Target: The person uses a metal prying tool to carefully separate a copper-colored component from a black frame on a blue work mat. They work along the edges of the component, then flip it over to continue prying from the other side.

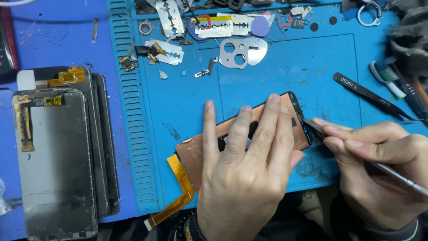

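Blue mat (276, 71) covers the desk (58, 40); its ribbed strip runs down the left side. Along the far edge of the mat lies loose clutter: razor blades (168, 18), a grey camera bezel (235, 53) with round cutouts, a blue pick (260, 26), small chips and screws. Black tweezers (370, 96) lie right of centre, well apart from the work, points toward the right edge. A metal ring (369, 13) sits at the top right, beside dark cloth. Off the mat on the left, a stack of screens (58, 160) lies face down, grey backs up, orange flex at their tops.

Nothing stands between the hands and the work. The screen (196, 151) lies tilted on the near part of the mat, copper-coloured back up, black rim, one corner pointing to the far right. An orange flex cable (178, 196) trails from its near-left end over the mat's edge.

Left hand (243, 174): flat, fingers spread, pressing down on the screen's back; it grips nothing. Right hand (379, 165): fingers closed tight on a thin metal tool (401, 178), held like a pen, tip at the screen's right edge.

The left hand hides most of the screen's middle. Exact contact of the tool tip with the rim is hard to make out. The tool's handle end runs out of view at the right.
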